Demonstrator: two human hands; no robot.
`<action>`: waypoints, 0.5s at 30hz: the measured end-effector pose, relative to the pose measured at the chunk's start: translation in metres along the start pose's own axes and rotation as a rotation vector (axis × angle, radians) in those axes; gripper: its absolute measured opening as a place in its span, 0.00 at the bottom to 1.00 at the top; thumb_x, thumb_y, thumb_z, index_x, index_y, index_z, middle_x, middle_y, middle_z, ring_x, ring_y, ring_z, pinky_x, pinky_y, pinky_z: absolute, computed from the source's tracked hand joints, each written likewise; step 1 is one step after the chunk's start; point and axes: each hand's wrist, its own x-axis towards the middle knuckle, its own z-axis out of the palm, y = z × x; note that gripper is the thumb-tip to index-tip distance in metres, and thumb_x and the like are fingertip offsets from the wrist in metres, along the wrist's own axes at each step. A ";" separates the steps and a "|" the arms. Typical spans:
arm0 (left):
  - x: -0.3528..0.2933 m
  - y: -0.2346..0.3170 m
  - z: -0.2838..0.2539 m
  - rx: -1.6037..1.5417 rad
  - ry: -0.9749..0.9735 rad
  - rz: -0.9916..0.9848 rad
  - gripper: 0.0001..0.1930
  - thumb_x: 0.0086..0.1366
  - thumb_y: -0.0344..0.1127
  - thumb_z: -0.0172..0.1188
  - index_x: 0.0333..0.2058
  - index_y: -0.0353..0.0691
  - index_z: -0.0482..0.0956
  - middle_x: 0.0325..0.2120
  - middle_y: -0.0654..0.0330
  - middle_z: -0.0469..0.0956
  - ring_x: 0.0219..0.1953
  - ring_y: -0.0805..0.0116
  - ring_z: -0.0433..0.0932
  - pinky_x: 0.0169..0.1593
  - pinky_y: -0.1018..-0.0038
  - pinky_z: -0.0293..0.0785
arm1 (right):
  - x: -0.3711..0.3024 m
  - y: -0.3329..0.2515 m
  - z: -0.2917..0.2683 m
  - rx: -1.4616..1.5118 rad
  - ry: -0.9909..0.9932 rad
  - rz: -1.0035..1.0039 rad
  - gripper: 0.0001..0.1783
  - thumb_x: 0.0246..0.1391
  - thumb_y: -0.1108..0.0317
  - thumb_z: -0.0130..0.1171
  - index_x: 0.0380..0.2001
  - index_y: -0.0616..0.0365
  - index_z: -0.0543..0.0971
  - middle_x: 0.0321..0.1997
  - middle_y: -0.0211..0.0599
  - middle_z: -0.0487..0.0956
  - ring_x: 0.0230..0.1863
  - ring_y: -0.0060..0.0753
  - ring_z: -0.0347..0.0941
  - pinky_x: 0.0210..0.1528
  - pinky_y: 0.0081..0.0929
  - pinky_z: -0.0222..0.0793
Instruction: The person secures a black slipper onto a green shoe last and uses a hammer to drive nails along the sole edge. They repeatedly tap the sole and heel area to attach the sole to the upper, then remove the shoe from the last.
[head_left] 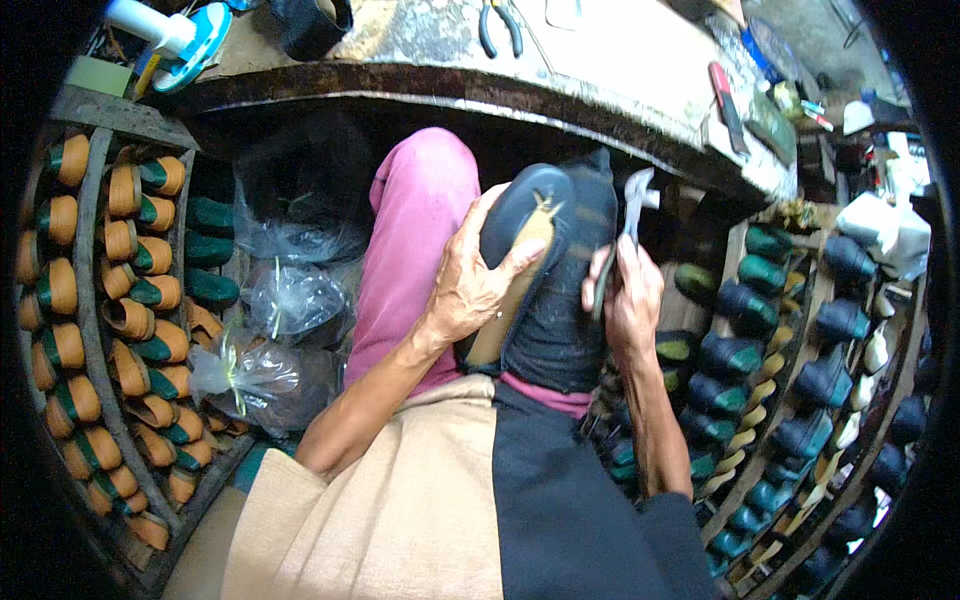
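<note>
My left hand (470,275) grips a dark shoe (518,210) on my lap, fingers along its left side and thumb across the bottom. The shoe lies bottom up, toe pointing away from me. Dark upper material is folded over the edge around a tan inner sole, with pleats near the toe. In my right hand (632,295), just right of the shoe, is a hammer (633,205), held upright by its handle and apart from the shoe. A dark cloth (575,330) covers my right thigh under the shoe.
A workbench (420,85) edge runs beyond my knees, bearing pliers (500,28) and a red-handled knife (727,105). Wooden racks of orange-brown shoes (65,345) stand left, dark shoes on green lasts (735,355) right. Tied clear plastic bags (295,300) sit by my left leg.
</note>
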 end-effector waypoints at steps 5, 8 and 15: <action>0.006 -0.014 -0.009 0.154 -0.112 -0.067 0.38 0.81 0.46 0.66 0.79 0.37 0.61 0.70 0.41 0.75 0.74 0.48 0.74 0.78 0.57 0.67 | -0.052 -0.032 -0.032 -0.652 -0.266 0.078 0.21 0.84 0.56 0.53 0.39 0.61 0.83 0.31 0.35 0.85 0.25 0.22 0.77 0.31 0.26 0.72; -0.003 -0.016 -0.013 0.091 -0.133 -0.075 0.38 0.79 0.41 0.66 0.79 0.36 0.61 0.71 0.40 0.74 0.75 0.46 0.74 0.78 0.56 0.68 | -0.064 -0.050 -0.040 -0.891 -0.457 0.014 0.12 0.78 0.66 0.62 0.46 0.65 0.87 0.33 0.36 0.87 0.34 0.23 0.81 0.39 0.26 0.75; -0.022 -0.004 -0.003 0.017 -0.104 -0.039 0.40 0.75 0.37 0.69 0.79 0.35 0.62 0.71 0.38 0.74 0.75 0.44 0.74 0.78 0.55 0.68 | -0.052 -0.101 -0.012 -1.197 -0.609 0.044 0.16 0.75 0.60 0.66 0.44 0.66 0.84 0.25 0.53 0.76 0.28 0.54 0.77 0.35 0.49 0.71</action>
